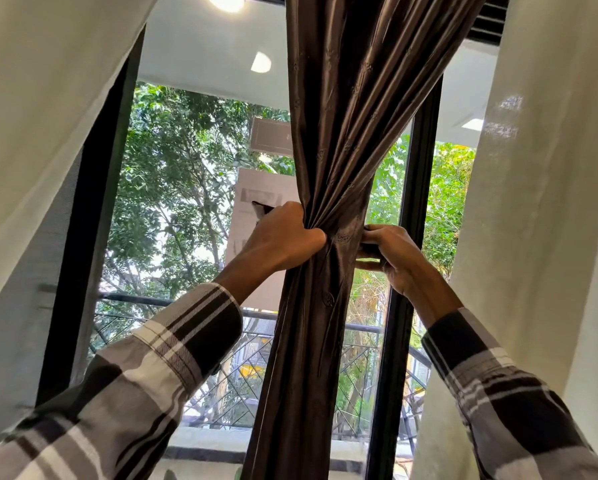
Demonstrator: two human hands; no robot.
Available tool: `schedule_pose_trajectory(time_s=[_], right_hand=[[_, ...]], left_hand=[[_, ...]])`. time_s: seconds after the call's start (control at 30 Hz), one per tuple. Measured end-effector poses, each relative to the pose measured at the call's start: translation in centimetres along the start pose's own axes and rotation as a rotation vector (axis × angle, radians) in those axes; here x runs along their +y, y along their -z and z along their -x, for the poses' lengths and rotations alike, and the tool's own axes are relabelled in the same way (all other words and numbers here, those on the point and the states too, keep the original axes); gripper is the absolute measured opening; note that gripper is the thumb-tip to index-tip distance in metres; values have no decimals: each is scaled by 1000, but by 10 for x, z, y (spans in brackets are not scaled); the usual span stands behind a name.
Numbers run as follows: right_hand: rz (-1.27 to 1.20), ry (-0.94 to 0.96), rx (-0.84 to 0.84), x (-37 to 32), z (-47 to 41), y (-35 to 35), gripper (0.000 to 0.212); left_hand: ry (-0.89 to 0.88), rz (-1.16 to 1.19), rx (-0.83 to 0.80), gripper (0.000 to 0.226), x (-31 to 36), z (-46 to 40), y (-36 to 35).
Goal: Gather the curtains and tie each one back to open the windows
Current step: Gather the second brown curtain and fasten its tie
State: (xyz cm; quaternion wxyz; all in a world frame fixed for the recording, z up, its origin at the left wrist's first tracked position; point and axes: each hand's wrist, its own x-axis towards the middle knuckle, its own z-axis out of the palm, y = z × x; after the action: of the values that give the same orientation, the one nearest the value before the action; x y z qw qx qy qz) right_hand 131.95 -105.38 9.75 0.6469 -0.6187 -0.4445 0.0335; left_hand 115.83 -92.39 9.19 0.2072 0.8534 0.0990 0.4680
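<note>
The left hand [283, 233] clenches the brown curtain [339, 140] where it is bunched before the window frame [399, 306]. The right hand [391, 258], fingers curled, pinches a dark strip at the bunch's right side; both forearms reach upward.

Both arms wore long sleeves of a checked shirt, woven in broad black, grey and white bands with thin white stripes crossing them. The left sleeve [145, 368] ended in a buttoned cuff, folded slightly at its edge. The right sleeve [498, 386] showed the same check. The left hand [283, 237] and right hand [391, 258] were bare, without rings or a watch.
</note>
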Motion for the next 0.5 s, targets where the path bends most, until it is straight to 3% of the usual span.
schedule_pose_trajectory(time_s=[0.13, 0.37, 0.5], right_hand=[[13, 14, -90, 1, 5, 13, 17], [8, 197, 184, -10, 17, 25, 11], [116, 215, 195, -20, 33, 31, 7]], left_hand=[[27, 37, 21, 35, 0, 1, 7], [77, 90, 25, 70, 1, -3, 17], [124, 28, 81, 67, 1, -2, 18]])
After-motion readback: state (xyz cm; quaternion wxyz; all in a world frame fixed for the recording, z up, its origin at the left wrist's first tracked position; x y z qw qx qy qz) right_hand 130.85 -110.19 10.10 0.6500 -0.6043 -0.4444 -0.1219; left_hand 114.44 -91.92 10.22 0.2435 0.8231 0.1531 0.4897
